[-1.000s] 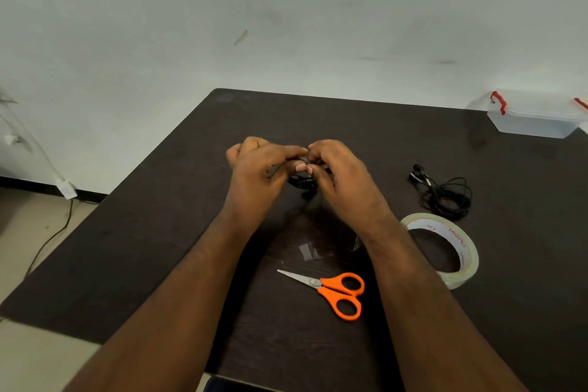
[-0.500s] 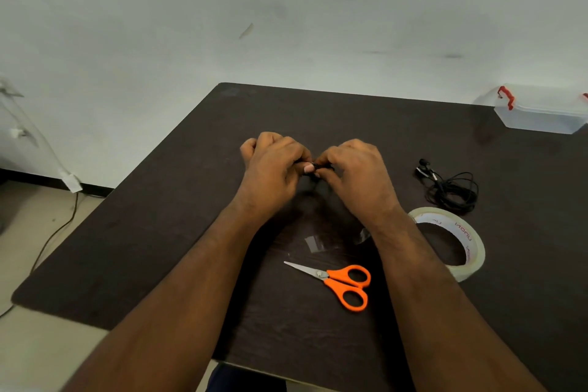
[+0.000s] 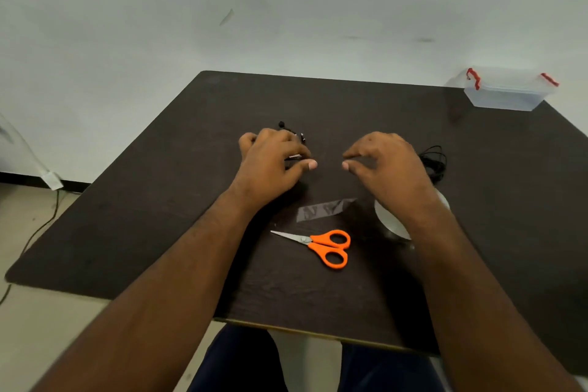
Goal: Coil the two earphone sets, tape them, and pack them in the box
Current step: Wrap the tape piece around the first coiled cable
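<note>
My left hand [image 3: 273, 162] is closed over a coiled black earphone set [image 3: 294, 134], whose earbuds poke out past the knuckles. To its right, my right hand [image 3: 381, 162] hovers with the fingers apart and nothing in it. The second black earphone set [image 3: 434, 162] lies loosely coiled on the table just beyond my right hand. A cut strip of clear tape [image 3: 324, 209] lies flat between my wrists. The clear tape roll [image 3: 391, 223] is partly hidden under my right forearm. The clear plastic box [image 3: 506, 95] with red latches stands at the far right corner.
Orange-handled scissors [image 3: 321, 247] lie shut near the front of the dark table [image 3: 159, 200]. A white wall stands behind the table. A cable runs across the floor at the left.
My hands were pressed together on the coiled earphones. They have come apart: the left keeps the coil, the right has let go and moved right. The tape strip now shows between them.
</note>
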`<state>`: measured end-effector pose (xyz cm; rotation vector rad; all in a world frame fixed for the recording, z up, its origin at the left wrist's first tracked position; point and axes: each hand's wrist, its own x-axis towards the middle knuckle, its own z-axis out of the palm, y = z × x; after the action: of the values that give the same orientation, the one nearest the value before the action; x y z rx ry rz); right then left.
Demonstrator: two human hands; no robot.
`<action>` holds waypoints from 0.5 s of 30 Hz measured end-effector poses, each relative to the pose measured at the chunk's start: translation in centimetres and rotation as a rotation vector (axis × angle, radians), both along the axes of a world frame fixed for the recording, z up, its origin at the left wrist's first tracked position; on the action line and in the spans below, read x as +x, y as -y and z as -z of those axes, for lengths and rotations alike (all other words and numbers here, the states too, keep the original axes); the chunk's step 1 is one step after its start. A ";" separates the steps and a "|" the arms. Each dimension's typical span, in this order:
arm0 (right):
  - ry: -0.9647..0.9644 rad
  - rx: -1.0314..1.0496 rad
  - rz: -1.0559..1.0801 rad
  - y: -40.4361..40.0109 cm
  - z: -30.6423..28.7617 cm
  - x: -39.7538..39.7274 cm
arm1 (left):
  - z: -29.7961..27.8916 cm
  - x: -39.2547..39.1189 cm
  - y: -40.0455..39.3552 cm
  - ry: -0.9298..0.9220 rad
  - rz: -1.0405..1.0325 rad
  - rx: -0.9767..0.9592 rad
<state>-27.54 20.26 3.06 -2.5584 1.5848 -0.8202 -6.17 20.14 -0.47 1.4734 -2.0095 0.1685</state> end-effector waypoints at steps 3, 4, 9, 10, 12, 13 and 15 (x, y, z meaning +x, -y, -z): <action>0.012 0.059 -0.009 -2.3 0.6 -3.3 | 0.1 -2.6 -1.5 -0.133 0.218 0.164; 0.006 0.089 -0.014 -2.9 0.8 -3.9 | 0.2 -3.4 -1.9 -0.138 0.256 0.213; -0.099 0.043 -0.045 -4.1 2.1 -3.9 | -0.1 -5.7 -2.7 0.019 0.245 0.282; -0.119 0.035 -0.039 -4.0 2.3 -3.8 | 0.0 -5.9 -2.9 0.011 0.232 0.288; -0.149 0.033 -0.017 -3.7 2.7 -3.7 | 0.2 -6.1 -3.3 -0.035 0.203 0.289; -0.156 0.026 -0.002 -3.5 2.8 -3.7 | 0.3 -6.2 -3.5 -0.041 0.182 0.269; -0.169 -0.004 0.025 -3.2 3.0 -3.7 | 0.2 -6.3 -3.7 0.041 0.117 0.204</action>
<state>-31.28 23.50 0.02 -2.6792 1.6631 -0.6237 -12.45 23.82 -0.66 1.4790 -2.1930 -0.0575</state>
